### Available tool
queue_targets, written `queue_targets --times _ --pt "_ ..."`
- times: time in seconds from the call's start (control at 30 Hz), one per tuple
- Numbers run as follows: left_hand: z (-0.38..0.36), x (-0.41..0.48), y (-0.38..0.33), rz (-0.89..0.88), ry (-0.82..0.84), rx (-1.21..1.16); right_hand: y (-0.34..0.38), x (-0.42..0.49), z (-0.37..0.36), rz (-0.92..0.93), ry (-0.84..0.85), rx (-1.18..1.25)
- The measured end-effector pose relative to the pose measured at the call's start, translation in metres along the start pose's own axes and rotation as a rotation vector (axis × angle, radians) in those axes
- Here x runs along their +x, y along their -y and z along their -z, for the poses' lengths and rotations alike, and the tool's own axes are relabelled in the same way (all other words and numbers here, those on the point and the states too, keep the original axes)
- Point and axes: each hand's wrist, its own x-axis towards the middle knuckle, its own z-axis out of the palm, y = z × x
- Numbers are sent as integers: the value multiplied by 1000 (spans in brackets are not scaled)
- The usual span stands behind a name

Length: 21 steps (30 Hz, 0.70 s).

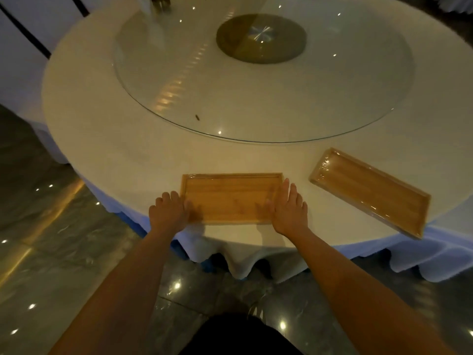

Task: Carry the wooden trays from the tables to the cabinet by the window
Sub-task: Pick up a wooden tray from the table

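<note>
Head view, left hand (167, 212) and right hand (290, 210) spread flat at near wooden tray (230, 198) ends, second tray (371, 192) beside

Bare cloth (143, 149) lies open at centre left of the frame, between the near tray (230, 198) and the glass turntable (256, 98) above it. At lower right, a second tray (371, 193) narrows that side, leaving a cloth gap between the trays. Both hands (167, 213) (290, 212) crowd the near tray's ends.

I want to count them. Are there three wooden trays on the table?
No, only two trays lie on the table: one between the hands and another to its right.
</note>
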Motion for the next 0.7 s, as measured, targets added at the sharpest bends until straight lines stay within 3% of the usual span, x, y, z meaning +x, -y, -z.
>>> queue_targets --times 0.13,0.47,0.7 --pt "-10 14 -4 75 44 57 -3 20 -8 -40 -33 -16" --pt "-15 49 -1 90 122 -59 4 44 -12 -241 4 20" --pt "-13 52 -4 106 162 -126 8 45 -11 -267 -2 40"
